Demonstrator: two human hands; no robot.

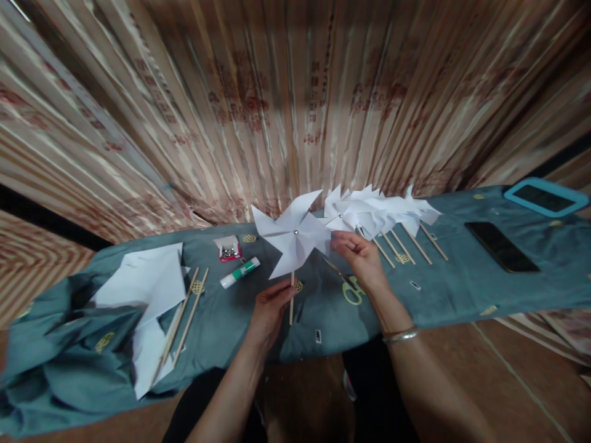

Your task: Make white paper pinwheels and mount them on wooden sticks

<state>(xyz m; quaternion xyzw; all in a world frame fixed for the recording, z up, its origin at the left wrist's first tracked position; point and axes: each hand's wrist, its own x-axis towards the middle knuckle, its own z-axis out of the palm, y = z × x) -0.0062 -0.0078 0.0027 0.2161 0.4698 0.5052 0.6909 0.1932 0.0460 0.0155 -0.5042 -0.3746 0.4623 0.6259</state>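
A white paper pinwheel (296,232) with a round metal pin at its centre stands upright on a thin wooden stick (291,311). My left hand (271,307) is closed round that stick, just below the paper blades. With fingers pinched at the right-hand blade's edge, my right hand (357,255) touches the pinwheel. Behind and to the right, several finished white pinwheels (383,212) lie overlapping in a row, their sticks pointing toward me. Scissors with yellow-green handles (353,292) lie partly under my right hand.
White paper sheets (157,277) and loose wooden sticks (190,317) lie at the left. A glue stick (240,272) and a small red box of pins (229,251) sit nearer the middle. A black phone (501,246) and a blue-framed device (547,197) rest on the right of the green cloth (452,289).
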